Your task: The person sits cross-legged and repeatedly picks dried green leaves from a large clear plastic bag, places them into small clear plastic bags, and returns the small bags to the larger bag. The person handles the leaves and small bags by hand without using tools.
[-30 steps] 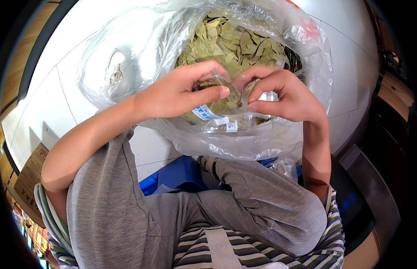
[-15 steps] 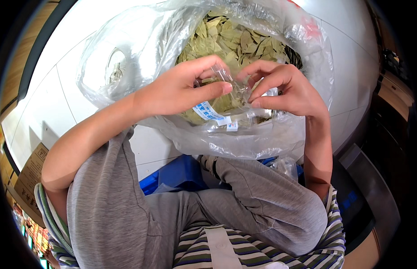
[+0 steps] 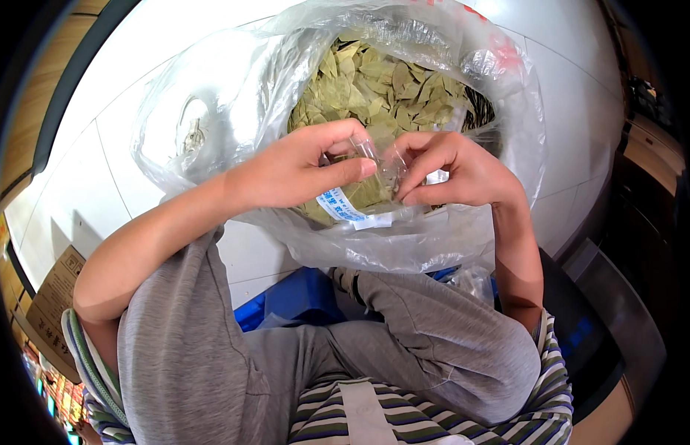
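A large clear plastic bag point(image 3: 389, 256) full of dried greenish bay leaves point(image 3: 382, 85) stands open before me. Over its near side I hold a small clear plastic bag point(image 3: 370, 194), which has a blue-and-white label and greenish leaves showing through it. Thumb and fingers of my left hand point(image 3: 304, 167) pinch the small bag's upper edge from the left. On the other side, my right hand point(image 3: 460, 172) grips that edge with bent fingers, close to the left fingertips. The exact grip of the right fingertips is partly hidden by glossy film.
White tiles point(image 3: 115, 133) lie around the large bag. A blue plastic container point(image 3: 304, 297) sits between the bag and my crossed legs. At left is a cardboard box point(image 3: 55, 311); at right, a dark chair-like piece point(image 3: 612, 297) and brown cabinets point(image 3: 652, 163).
Both hands have come slightly lower in view with the small bag. My right hand has shifted left, so the fingertips of both hands are closer together.
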